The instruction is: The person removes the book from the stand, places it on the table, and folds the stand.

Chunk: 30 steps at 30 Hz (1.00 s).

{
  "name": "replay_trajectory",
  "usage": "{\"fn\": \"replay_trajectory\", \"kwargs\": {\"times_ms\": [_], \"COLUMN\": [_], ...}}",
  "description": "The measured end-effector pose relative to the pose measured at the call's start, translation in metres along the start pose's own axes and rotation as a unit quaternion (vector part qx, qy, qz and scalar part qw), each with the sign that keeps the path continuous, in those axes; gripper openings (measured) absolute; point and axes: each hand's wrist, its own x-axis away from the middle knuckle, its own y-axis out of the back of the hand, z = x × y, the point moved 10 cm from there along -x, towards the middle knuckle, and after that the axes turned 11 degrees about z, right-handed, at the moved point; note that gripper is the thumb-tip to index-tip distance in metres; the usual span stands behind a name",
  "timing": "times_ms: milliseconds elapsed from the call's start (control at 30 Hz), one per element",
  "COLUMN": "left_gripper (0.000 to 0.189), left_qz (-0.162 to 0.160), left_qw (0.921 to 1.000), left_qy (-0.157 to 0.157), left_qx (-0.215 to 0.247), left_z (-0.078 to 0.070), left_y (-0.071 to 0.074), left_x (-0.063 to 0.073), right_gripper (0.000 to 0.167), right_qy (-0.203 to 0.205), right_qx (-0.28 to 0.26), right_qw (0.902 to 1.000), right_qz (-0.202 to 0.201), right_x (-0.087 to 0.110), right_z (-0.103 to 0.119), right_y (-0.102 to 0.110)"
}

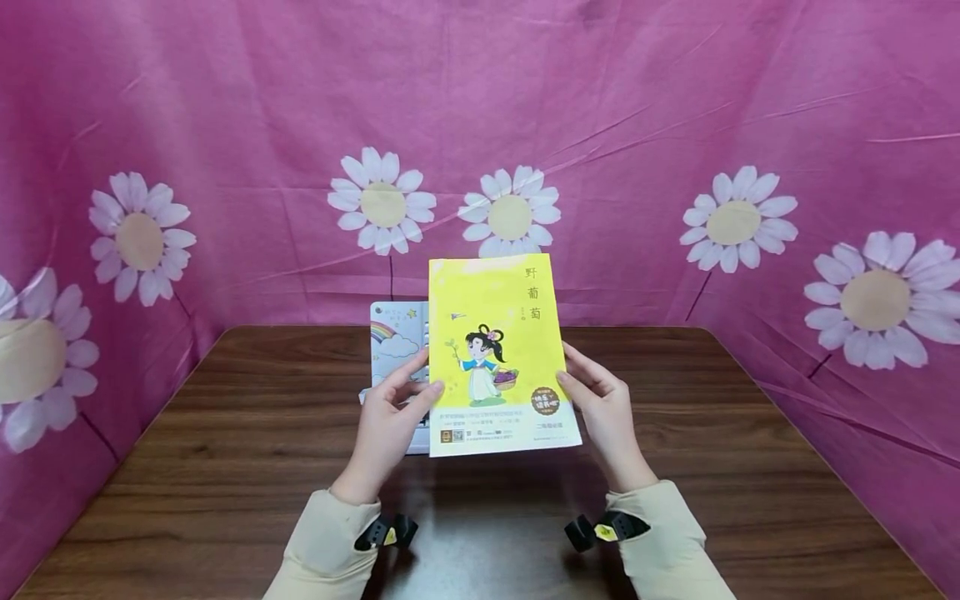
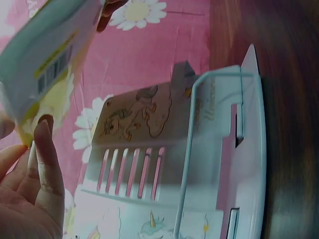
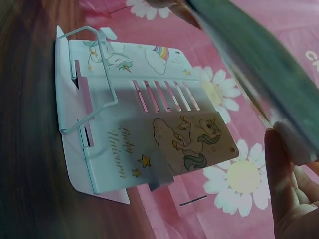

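Both hands hold up a yellow paperback book [image 1: 502, 292], its cover showing a cartoon girl with a basket of grapes. My left hand [image 1: 386, 417] grips the left edge, thumb on the front cover and fingers behind. On the opposite edge, my right hand [image 1: 606, 408] pinches it the same way. A pale blue metal book stand [image 1: 396, 350] stands behind the book, mostly hidden in the head view. The left wrist view shows the stand [image 2: 204, 164] with slots, unicorn drawings and a wire page holder. In the right wrist view, the book's page edges [image 3: 264, 69] appear beside the stand [image 3: 107, 149].
A dark wood-grain table [image 1: 247, 433] lies under the stand and forearms. Pink cloth [image 1: 600, 100] with white daisies hangs behind it and along both sides. Each wrist wears a black strap with a small camera.
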Motion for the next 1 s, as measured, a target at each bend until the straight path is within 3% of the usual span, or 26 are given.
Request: {"fn": "replay_trajectory", "kwargs": {"times_ms": [267, 567, 1000], "left_gripper": [0.050, 0.053, 0.054], "left_qz": [0.018, 0.044, 0.105], "left_qw": [0.9996, 0.9986, 0.9934], "left_qy": [-0.015, -0.021, -0.037], "left_qx": [0.015, -0.020, -0.028], "left_z": [-0.003, -0.006, -0.007], "left_y": [-0.024, -0.051, -0.094], "left_x": [-0.003, -0.006, -0.011], "right_gripper": [0.043, 0.043, 0.035], "right_qy": [-0.019, -0.034, -0.044], "right_qx": [-0.002, -0.008, -0.042], "right_qw": [0.9978, 0.9964, 0.9947], "right_qz": [-0.064, -0.077, -0.084], "right_x": [0.011, 0.019, 0.027], "right_z": [0.005, 0.004, 0.010], "right_y": [0.025, 0.057, 0.094]}}
